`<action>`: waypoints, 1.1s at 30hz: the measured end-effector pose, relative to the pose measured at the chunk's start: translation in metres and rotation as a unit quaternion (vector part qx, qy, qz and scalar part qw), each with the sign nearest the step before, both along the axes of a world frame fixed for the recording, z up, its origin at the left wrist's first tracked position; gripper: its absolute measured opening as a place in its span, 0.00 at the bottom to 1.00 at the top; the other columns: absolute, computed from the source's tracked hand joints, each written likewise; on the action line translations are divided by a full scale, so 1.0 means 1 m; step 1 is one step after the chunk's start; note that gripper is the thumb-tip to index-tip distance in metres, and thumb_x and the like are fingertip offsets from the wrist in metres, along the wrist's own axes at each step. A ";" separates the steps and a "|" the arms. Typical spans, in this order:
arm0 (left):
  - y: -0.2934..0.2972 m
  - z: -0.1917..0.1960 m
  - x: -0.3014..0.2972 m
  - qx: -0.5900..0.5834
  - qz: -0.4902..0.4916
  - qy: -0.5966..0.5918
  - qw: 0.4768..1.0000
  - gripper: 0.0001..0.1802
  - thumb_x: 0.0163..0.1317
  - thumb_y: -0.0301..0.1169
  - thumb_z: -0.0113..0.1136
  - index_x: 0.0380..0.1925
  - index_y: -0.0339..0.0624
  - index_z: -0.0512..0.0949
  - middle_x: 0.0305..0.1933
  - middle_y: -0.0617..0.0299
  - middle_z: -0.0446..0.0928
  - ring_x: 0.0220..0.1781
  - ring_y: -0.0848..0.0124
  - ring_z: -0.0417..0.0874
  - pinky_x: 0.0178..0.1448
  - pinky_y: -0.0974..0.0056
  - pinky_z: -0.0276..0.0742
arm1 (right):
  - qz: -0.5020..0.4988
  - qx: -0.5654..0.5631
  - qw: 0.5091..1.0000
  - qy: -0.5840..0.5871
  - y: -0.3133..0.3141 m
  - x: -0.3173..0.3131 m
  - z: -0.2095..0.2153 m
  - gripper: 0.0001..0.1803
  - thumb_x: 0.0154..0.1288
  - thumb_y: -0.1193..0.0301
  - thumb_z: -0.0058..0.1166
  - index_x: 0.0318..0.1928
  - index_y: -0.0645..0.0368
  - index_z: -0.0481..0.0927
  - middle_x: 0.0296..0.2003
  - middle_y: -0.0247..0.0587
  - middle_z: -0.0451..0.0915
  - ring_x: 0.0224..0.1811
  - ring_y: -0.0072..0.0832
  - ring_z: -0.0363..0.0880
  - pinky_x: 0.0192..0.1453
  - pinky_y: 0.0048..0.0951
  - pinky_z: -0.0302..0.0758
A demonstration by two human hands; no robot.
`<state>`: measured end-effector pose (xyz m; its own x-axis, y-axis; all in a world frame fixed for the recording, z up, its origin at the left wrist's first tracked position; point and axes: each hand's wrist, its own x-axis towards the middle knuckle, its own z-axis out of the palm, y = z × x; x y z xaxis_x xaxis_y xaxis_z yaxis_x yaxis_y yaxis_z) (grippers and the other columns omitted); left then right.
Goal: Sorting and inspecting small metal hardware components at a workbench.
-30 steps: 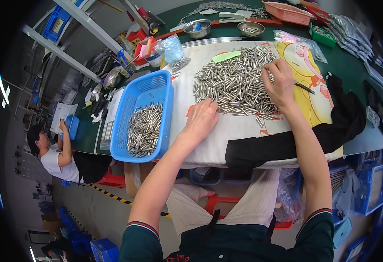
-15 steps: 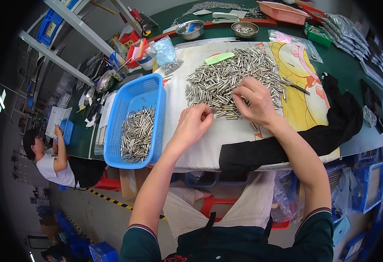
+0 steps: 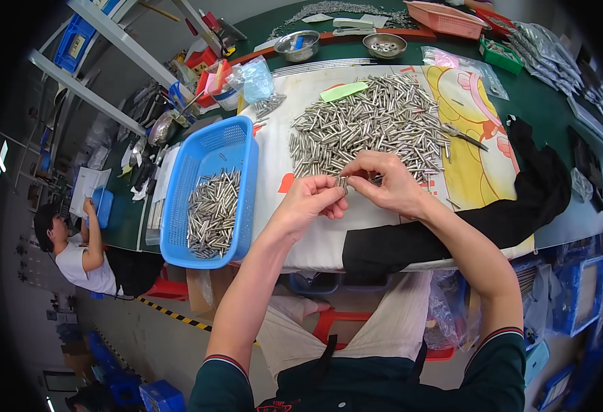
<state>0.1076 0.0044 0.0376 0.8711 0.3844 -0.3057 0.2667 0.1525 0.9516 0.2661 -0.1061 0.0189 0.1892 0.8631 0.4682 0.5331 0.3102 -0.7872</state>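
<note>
My left hand (image 3: 311, 204) and my right hand (image 3: 389, 184) meet at the near edge of a heap of small metal pins (image 3: 377, 123). The fingers of my left hand are closed around a few short metal pins (image 3: 342, 182), which stick up between thumb and forefinger. My right hand pinches at the same pins, its fingertips touching them; what else it may hold is hidden. On the left stands a blue plastic basket (image 3: 251, 165) with a pile of similar metal pins (image 3: 213, 213) in it. A pale green paper slip (image 3: 344, 91) lies on the heap.
Pliers (image 3: 465, 136) lie right of the heap, near a black cloth (image 3: 411, 242) along the front edge. Metal bowls (image 3: 298, 46), a stapler (image 3: 353, 26) and a pink basket (image 3: 445, 18) stand at the back. A co-worker (image 3: 74, 247) sits at far left.
My hands have come together; the right moved left and nearer, the left slightly nearer. Metal pins now show between their fingertips.
</note>
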 end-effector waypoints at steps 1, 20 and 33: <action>-0.001 0.000 -0.001 0.000 0.001 0.000 1.000 0.07 0.61 0.31 0.55 0.28 0.40 0.75 0.25 0.64 0.78 0.24 0.79 0.77 0.32 0.76 0.72 | -0.001 0.000 1.000 0.002 0.000 0.000 0.000 0.06 0.54 0.76 0.53 0.32 0.63 0.80 0.26 0.40 0.77 0.27 0.29 0.76 0.31 0.27 0.72; -0.007 0.005 -0.005 -0.027 0.039 -0.033 0.998 0.08 0.61 0.29 0.55 0.36 0.34 0.77 0.32 0.55 0.80 0.32 0.73 0.82 0.37 0.72 0.77 | 0.036 -0.028 0.994 0.095 -0.002 0.000 -0.002 0.06 0.57 0.75 0.55 0.33 0.64 0.81 0.25 0.35 0.77 0.27 0.19 0.72 0.31 0.22 0.69; -0.008 0.013 0.003 0.079 0.000 -0.047 0.996 0.08 0.59 0.25 0.57 0.36 0.31 0.78 0.30 0.58 0.79 0.29 0.75 0.80 0.35 0.72 0.76 | 0.066 -0.114 0.965 0.227 -0.003 0.001 0.003 0.09 0.59 0.70 0.58 0.32 0.65 0.80 0.25 0.32 0.78 0.29 0.14 0.73 0.33 0.18 0.70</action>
<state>0.1108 -0.0032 0.0509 0.8934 0.4206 -0.1581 0.1748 -0.0012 0.9846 0.2669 -0.1091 0.0223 0.2108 0.9645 0.1589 0.0856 0.1438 -0.9859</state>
